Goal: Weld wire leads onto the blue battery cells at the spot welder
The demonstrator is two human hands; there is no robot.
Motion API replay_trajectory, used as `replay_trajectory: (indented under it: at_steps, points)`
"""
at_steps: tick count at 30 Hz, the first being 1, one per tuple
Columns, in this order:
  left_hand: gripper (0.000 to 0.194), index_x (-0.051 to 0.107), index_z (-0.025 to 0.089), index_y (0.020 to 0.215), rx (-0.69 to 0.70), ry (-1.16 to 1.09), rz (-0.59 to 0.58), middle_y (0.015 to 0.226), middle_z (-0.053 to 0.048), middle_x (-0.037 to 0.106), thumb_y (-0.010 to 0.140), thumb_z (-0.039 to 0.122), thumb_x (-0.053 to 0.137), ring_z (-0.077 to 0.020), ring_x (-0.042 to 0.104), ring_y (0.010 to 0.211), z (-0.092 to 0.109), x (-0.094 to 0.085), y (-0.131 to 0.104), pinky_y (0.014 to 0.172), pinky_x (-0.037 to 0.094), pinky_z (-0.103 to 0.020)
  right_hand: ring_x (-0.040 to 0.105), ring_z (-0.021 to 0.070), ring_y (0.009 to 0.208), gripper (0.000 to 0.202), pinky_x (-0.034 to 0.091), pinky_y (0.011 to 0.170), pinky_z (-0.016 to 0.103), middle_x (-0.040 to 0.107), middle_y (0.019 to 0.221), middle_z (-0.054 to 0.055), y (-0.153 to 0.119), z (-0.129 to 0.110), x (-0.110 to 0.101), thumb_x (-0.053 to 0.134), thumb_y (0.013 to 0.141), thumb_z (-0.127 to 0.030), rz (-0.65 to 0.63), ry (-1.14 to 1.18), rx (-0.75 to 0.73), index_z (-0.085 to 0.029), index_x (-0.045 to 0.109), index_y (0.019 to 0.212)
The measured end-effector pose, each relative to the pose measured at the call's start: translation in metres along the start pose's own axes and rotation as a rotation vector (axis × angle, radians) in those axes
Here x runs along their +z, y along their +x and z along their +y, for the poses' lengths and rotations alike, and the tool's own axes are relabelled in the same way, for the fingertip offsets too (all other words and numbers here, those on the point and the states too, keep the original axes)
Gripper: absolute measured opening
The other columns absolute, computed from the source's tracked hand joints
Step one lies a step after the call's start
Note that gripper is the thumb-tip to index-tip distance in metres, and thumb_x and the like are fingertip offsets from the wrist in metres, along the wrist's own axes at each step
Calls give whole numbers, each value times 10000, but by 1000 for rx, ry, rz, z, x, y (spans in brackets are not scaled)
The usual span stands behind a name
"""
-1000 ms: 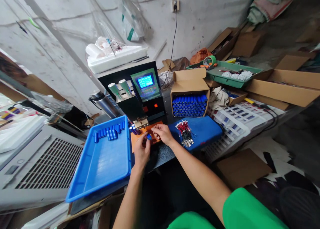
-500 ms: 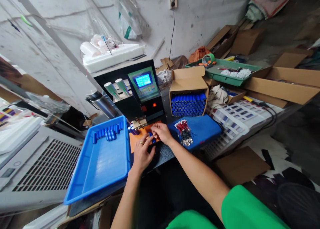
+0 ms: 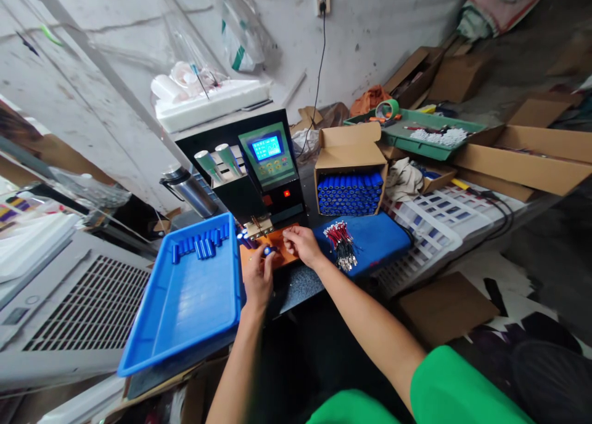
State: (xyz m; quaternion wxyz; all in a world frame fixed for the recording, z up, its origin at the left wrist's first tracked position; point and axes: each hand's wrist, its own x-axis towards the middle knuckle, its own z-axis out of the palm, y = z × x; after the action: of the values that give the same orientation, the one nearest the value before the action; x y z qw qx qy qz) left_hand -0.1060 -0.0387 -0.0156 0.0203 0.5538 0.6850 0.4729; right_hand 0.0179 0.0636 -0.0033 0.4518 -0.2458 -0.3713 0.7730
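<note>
My left hand [image 3: 258,276] is closed round a blue battery cell [image 3: 269,250], whose end shows between thumb and fingers. It is over the orange work plate [image 3: 289,262], just below the electrodes of a spot welder [image 3: 272,174]. To its right my right hand [image 3: 301,246] is closed, thumb and fingertips together; what they pinch, if anything, is too small to make out. A few blue cells [image 3: 246,240] stand beside the electrodes, left of centre. On the blue pad [image 3: 382,242], right of my right hand, lies a bundle of red and black wire leads [image 3: 341,245].
A blue tray [image 3: 185,325] at the left holds several blue cells [image 3: 203,245]. Behind the pad stands a cardboard box [image 3: 346,139] packed with cells. A steel flask [image 3: 189,191] is left of the welder. A green tray [image 3: 428,137] and white crates [image 3: 425,227] lie right.
My left hand has drawn back to the left with the cell, whose end now shows. My right hand has moved slightly right, away from the left, still closed.
</note>
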Motion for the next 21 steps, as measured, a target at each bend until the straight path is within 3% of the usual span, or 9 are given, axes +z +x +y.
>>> replay_trajectory:
  at_steps: [4,11,17,21]
  points:
    - [345,641,199,1152,-112,-20,38,1021,-78,726,912,433,561,-224,697,921,7,4,13,794,545,-335,456,67,460,331,320,391,184,554,577,-30,0,0,0,793,626,-411,12,48,1,-165,579,685]
    - [290,657,188,1037,-155,-147,-82,898,-40,710,897,417,548,-180,653,777,9,8,23,720,513,-291,422,62,427,330,299,391,187,520,531,-52,0,2,3,750,684,-446,3,-80,-52,-183,551,682]
    - [327,646,187,1111,-156,-161,-73,911,-47,711,911,418,529,-173,646,751,9,9,21,700,502,-282,401,75,437,305,304,422,204,493,511,-57,2,8,11,706,721,-463,31,-226,-145,-186,578,711]
    - [343,652,188,1130,-179,-159,-61,850,-42,699,903,423,549,-178,646,740,7,10,19,696,504,-283,476,107,493,332,352,464,218,536,547,-35,4,13,15,664,765,-515,35,-357,-212,-188,611,766]
